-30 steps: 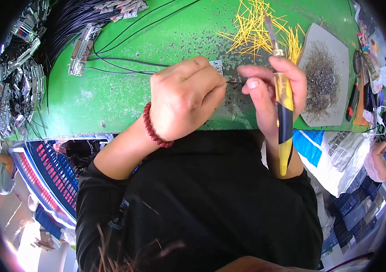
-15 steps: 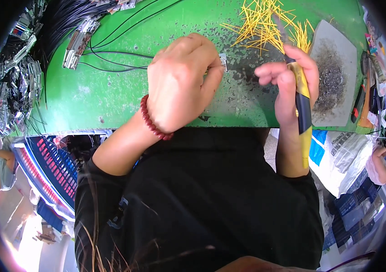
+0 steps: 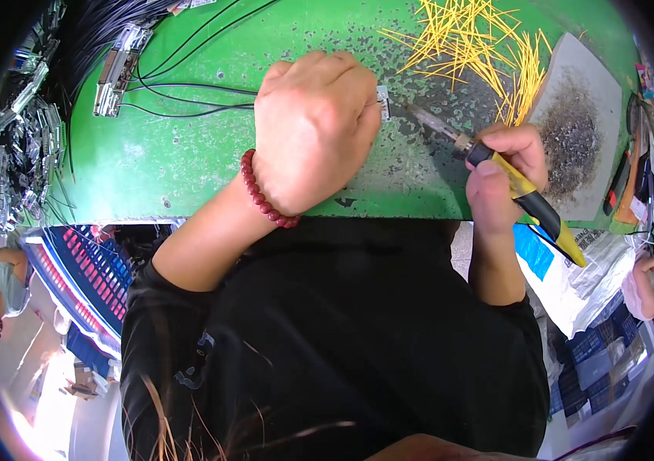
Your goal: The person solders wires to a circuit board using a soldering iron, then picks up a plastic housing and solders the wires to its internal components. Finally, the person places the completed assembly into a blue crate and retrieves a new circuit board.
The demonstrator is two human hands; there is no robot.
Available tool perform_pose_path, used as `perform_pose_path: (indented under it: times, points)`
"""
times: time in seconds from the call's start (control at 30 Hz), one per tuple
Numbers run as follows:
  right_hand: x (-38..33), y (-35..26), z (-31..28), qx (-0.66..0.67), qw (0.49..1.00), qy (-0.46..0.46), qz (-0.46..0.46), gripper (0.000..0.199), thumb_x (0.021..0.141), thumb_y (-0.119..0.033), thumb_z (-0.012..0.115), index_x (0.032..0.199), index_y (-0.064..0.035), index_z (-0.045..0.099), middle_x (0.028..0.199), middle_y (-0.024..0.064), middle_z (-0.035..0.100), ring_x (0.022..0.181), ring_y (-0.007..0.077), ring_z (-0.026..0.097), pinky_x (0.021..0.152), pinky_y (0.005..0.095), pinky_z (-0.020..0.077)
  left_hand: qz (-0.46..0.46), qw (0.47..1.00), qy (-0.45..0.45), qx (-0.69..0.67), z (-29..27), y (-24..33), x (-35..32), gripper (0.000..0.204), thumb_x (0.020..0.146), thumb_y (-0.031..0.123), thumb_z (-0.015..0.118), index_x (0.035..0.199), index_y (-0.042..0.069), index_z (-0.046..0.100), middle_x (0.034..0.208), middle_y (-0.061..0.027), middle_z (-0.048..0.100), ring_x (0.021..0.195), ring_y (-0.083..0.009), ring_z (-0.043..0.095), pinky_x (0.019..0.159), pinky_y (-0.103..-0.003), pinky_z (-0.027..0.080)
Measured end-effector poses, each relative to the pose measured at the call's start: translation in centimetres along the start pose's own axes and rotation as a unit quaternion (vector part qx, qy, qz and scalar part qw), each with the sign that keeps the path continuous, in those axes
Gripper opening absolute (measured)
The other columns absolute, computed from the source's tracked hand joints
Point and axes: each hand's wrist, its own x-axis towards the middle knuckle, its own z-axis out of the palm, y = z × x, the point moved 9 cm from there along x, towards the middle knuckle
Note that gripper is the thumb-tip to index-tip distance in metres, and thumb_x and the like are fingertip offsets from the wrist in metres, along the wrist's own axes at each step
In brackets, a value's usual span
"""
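Observation:
My right hand (image 3: 505,177) is closed round a yellow and black soldering iron (image 3: 523,188). Its metal tip points up and left, a short way from a small silvery metal part (image 3: 383,104) that sticks out past my left hand (image 3: 318,131). That left hand lies back-up over the bench with its fingers curled round the part, most of which they hide. Black wires (image 3: 196,105) run from under the left hand to a shiny metal piece (image 3: 121,71) on the left. A dark red bead bracelet (image 3: 262,201) circles my left wrist.
Yellow thin sticks (image 3: 465,38) lie heaped at the far right of the green bench (image 3: 212,157). A grey slab (image 3: 573,123) with dark residue sits beside them. Metal parts (image 3: 8,146) and black wires are piled at the left. Tools (image 3: 630,154) line the right edge. Other people work at both sides.
The soldering iron has swung from upright to slanting, its tip now near the metal part. My right hand has closed more around it. The left hand stays nearly in place.

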Motion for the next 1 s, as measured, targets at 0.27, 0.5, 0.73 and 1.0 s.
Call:
perform_pose_path:
  times: [0.27, 0.5, 0.73, 1.0]
  points:
    - [0.27, -0.18, 0.85, -0.032, 0.998, -0.042, -0.013, 0.024, 0.077, -0.012, 0.071, 0.091, -0.0007, 0.055, 0.084, 0.0065, 0.057, 0.069, 0.0091, 0.048, 0.061, 0.0231, 0.0386, -0.001, 1.0, -0.005, -0.018, 0.0, -0.13, 0.11, 0.014, 0.068, 0.0, 0.068, 0.07, 0.007, 0.056, 0.074, -0.0053, 0.06, 0.07, -0.0264, 0.059, 0.063, -0.036, 0.044]
    - [0.21, 0.12, 0.86, -0.052, 0.998, -0.043, -0.006, 0.024, 0.077, -0.011, 0.071, 0.092, -0.0002, 0.055, 0.083, 0.0063, 0.056, 0.069, 0.0092, 0.048, 0.061, 0.0231, 0.0382, 0.0, 1.0, -0.008, -0.013, -0.05, -0.17, 0.13, 0.013, 0.068, 0.002, 0.068, 0.071, 0.007, 0.056, 0.076, -0.0047, 0.061, 0.071, -0.0256, 0.059, 0.063, -0.036, 0.045]
    - [0.1, 0.1, 0.43, -0.02, 0.999, -0.024, -0.024, 0.024, 0.079, -0.013, 0.071, 0.092, -0.0008, 0.056, 0.08, 0.0027, 0.053, 0.068, 0.007, 0.044, 0.06, 0.0217, 0.0338, 0.002, 1.0, -0.009, -0.01, -0.08, -0.11, 0.11, 0.012, 0.07, 0.003, 0.068, 0.07, 0.006, 0.057, 0.076, -0.0059, 0.061, 0.072, -0.0272, 0.06, 0.064, -0.037, 0.045]
    - [-0.03, -0.04, 0.6, -0.031, 0.999, -0.021, -0.021, 0.023, 0.078, -0.011, 0.07, 0.092, -0.001, 0.056, 0.081, 0.0019, 0.053, 0.067, 0.0057, 0.043, 0.06, 0.0212, 0.0339, -0.005, 0.998, -0.066, 0.005, 0.17, -0.06, 0.73, 0.008, 0.073, 0.005, 0.066, 0.071, 0.004, 0.058, 0.074, -0.0093, 0.059, 0.072, -0.0309, 0.059, 0.063, -0.04, 0.047]
